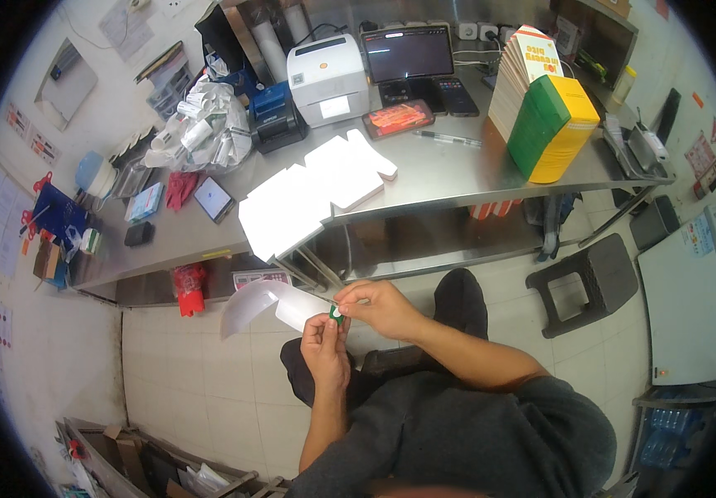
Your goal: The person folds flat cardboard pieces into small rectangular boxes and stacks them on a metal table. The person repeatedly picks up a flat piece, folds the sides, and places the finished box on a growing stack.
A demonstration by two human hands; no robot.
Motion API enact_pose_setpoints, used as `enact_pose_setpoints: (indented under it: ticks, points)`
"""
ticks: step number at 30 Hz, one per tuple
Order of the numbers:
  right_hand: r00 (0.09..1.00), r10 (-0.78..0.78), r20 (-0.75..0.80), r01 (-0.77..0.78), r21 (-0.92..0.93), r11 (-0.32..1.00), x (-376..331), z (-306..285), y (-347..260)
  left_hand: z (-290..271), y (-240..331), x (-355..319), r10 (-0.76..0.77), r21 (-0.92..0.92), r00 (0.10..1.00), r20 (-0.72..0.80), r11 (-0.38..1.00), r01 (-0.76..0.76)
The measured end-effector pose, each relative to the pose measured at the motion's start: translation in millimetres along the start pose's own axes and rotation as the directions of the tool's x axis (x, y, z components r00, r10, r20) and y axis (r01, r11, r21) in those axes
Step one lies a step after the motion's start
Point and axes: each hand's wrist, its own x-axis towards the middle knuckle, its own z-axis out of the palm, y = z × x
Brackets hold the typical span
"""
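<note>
My left hand [326,353] is closed, its fingertips pinching a small green and white piece [336,314], too small to name surely. My right hand [379,308] meets it from the right, thumb and forefinger pinched at the upper edge of that piece. A glossy white strip [246,309], like paper or film, curls leftward from beside the left fingers. Whether the green piece is joined to this strip is hidden by the fingers. Just beyond the hands, white flat-folded cartons [292,203] lie in a stack at the front edge of the steel table [449,178].
On the table stand a white label printer [327,79], a dark blue printer [277,118], a tablet [408,54], a phone [398,118], a pen [448,139], and green-yellow cartons [553,129]. A plastic bag of rolls [200,129] sits left. A dark stool [586,282] stands right.
</note>
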Motion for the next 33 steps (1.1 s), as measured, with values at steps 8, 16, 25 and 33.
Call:
enact_pose_setpoints:
  ticks: [8, 16, 25, 33]
  points:
    - [0.992, -0.098, 0.076, 0.11, -0.164, 0.98, -9, 6, -12, -15, -1, 0, 0.005, -0.12, 0.998, 0.061, 0.993, 0.002]
    - [0.986, -0.167, 0.025, 0.169, -0.087, 0.982, -10, 9, -7, -9, 4, -1, -0.018, -0.154, 1.0, 0.015, 0.988, 0.02]
    - [0.973, -0.205, 0.101, 0.225, -0.251, 0.942, -10, 9, -13, -21, -1, -2, -0.074, -0.271, 0.997, 0.03, 0.959, 0.079]
    - [0.966, -0.255, 0.037, 0.253, -0.319, 0.913, -10, 14, -4, -13, 5, -5, -0.087, -0.097, 0.996, 0.033, 0.991, 0.09]
